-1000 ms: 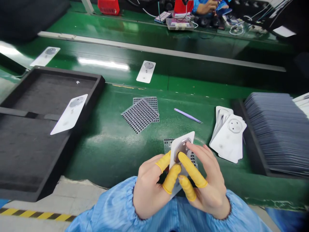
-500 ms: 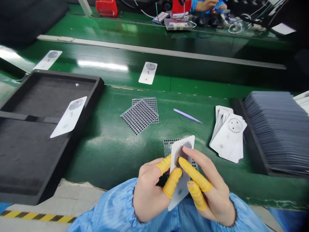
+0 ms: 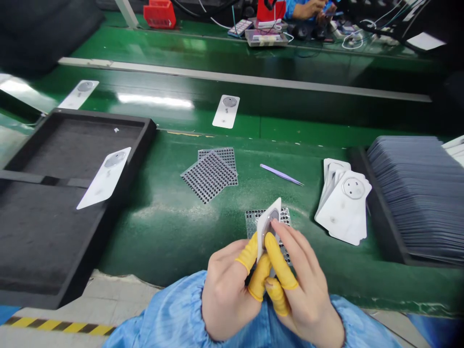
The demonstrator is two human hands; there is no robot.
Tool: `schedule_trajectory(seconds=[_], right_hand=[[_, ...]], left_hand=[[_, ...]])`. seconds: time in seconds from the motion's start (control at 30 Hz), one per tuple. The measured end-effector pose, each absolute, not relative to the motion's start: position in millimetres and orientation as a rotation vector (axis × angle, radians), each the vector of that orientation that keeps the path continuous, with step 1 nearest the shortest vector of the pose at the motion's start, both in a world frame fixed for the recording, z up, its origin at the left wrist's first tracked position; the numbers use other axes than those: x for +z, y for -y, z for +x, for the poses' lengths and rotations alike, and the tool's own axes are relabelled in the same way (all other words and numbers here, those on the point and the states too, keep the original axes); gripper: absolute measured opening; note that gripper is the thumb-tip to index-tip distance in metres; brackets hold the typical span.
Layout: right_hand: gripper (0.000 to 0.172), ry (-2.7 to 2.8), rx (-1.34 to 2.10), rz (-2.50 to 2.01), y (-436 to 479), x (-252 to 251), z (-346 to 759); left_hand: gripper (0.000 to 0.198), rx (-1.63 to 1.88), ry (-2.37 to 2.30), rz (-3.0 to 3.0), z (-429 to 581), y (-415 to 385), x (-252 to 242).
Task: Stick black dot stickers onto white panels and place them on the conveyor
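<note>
Looks like a factory assembly line, judging by the long green workbench, the near-identical white panels lying along it and piled to the right, and a black divided tray. Suggests small-parts handwork too, with lilac tweezers, sheets of black dots, yellow finger cots and elasticated blue sleeves. Takes in, on the far side, a co-worker's hand, a red bin and some cables, and, down on the floor, yellow-and-black striped tape.
</note>
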State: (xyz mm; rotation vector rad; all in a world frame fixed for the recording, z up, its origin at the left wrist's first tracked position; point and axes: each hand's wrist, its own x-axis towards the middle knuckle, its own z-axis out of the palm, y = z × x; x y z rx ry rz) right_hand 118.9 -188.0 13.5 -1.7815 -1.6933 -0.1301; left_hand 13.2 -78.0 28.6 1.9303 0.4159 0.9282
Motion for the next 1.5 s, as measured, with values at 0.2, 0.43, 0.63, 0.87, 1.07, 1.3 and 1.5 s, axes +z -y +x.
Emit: schedule_trajectory(seconds=[0.2, 0.43, 0.63, 0.87, 1.07, 1.3, 1.5], right_hand=[[0.050, 1.538, 0.150, -1.710, 184.7, 1.2, 125.2], [0.051, 0.760, 0.291, -1.619, 181.7, -4.0, 126.3], [0.026, 0.731, 0.286, -1.623, 185.1, -0.1, 116.4], [0.030, 0.852, 0.127, -1.694, 196.7, -2.7, 112.0], [0.034, 0.812, 0.218, -1.692, 195.7, -6.8, 116.7], [0.034, 0.762, 0.202, -1.615, 191.8, -4.9, 119.4], [0.031, 0.882, -0.034, -1.766, 195.5, -13.3, 115.7]], left_hand=[[0.013, 0.704, -0.545, 1.776, 16.7, 71.3, 26.2], [0.014, 0.457, -0.483, 1.034, 16.5, 68.1, 23.3], [0.011, 0.409, -0.494, 1.119, 14.0, 59.7, 28.0], [0.021, 0.342, -0.503, 1.115, 5.6, 56.7, 23.1], [0.023, 0.328, -0.548, 1.089, 10.7, 61.6, 22.1], [0.017, 0.422, -0.540, 1.087, 26.0, 63.1, 25.8], [0.010, 0.509, -0.554, 1.059, 27.8, 59.8, 27.9]])
